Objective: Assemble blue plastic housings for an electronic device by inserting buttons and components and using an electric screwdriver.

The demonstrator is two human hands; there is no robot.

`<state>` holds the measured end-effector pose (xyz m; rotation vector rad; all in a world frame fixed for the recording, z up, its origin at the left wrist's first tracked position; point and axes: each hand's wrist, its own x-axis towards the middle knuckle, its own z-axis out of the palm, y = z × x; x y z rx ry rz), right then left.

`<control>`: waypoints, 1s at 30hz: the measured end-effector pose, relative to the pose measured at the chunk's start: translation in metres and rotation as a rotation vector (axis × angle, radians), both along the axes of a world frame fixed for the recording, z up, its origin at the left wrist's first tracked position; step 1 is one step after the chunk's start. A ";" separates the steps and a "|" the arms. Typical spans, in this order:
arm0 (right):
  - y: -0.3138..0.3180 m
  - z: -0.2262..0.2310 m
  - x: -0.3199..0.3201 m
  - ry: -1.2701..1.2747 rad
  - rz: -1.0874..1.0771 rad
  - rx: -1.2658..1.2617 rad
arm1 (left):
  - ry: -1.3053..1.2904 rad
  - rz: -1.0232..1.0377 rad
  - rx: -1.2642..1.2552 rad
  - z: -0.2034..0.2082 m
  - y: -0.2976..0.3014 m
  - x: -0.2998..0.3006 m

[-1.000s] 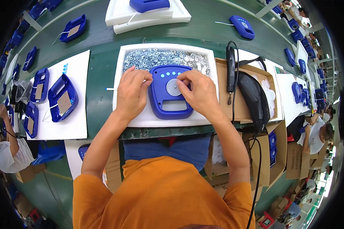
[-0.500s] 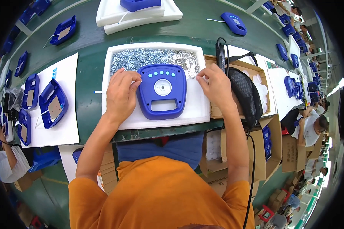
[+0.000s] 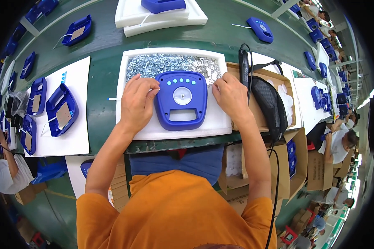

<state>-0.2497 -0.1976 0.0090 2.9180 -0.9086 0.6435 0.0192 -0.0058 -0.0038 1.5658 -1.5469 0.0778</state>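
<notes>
The housing (image 3: 181, 121) was deep, even blue, with a row of pale turquoise dots (image 3: 181, 80) and a silvery-white disc (image 3: 178, 99) on its face. Beneath the housing, the foam tray (image 3: 216, 126) was white; beyond it, the small metal rings (image 3: 153, 64) glinted bluish silver. To the housing's right, a pouch (image 3: 265, 99) showed black with a fine mesh pattern, beside a brown carton (image 3: 233, 68) and whitish discs (image 3: 286, 98). To its left, a blue shell (image 3: 71, 97) had a tan plate (image 3: 64, 116). On its near side, the shirt (image 3: 170, 211) was plain orange.

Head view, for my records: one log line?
left hand: at blue housing; right hand: near small metal parts; housing: on white foam tray
</notes>
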 end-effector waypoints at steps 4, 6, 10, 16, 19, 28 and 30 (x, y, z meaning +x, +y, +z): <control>0.014 0.011 0.002 -0.198 -0.003 0.015 | -0.042 0.012 -0.019 0.017 0.005 -0.002; 0.023 0.021 0.008 -0.233 0.039 0.036 | -0.041 -0.044 -0.036 0.027 0.001 -0.002; 0.041 0.026 0.030 -0.331 0.200 0.051 | 0.006 -0.059 -0.033 0.029 0.001 -0.006; 0.052 0.015 0.046 -0.272 0.387 -0.067 | 0.000 -0.060 -0.014 0.027 -0.002 -0.012; 0.052 0.018 0.044 -0.199 0.407 -0.070 | 0.015 -0.079 0.022 0.027 -0.002 -0.011; 0.045 0.022 0.028 -0.325 0.381 -0.095 | -0.156 -0.175 0.031 0.025 -0.026 -0.025; 0.045 0.024 0.019 -0.367 0.333 -0.063 | -0.322 -0.195 0.051 0.023 -0.032 -0.028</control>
